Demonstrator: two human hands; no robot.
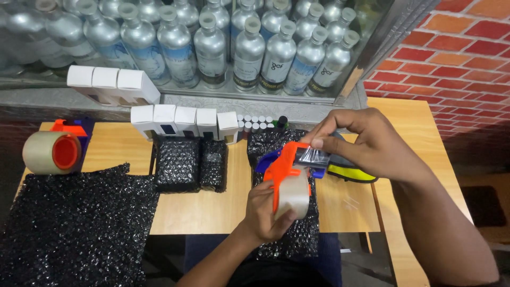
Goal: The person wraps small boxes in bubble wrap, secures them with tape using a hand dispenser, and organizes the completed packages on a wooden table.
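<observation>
Head view. We are taking the orange tape dispenser (284, 175) as the landmark; it is being held above the front edge of the wooden desk (212, 207), over a strip of black bubble wrap (297, 239).

We are closing the left hand (265, 212) around the dispenser's handle and its roll of clear tape (295, 195), with the fingers wrapping the lower part of the roll. We are closing the right hand (366, 143) on the top of the dispenser, with the fingertips pinching the loose end of clear tape at the cutter.

Just to the right of the dispenser, a yellow and black object (353, 172) is lying on the desk, partly hidden by the right hand. To the left of the dispenser, two packages wrapped in black bubble wrap (188, 165) are resting side by side. Behind them, a row of small white boxes (183, 121) is standing upright. Far left of the dispenser, a second tape dispenser (53, 151) is sitting beside a large black bubble wrap sheet (74, 223). Behind everything, silver bottles (212, 48) are filling a shelf.
</observation>
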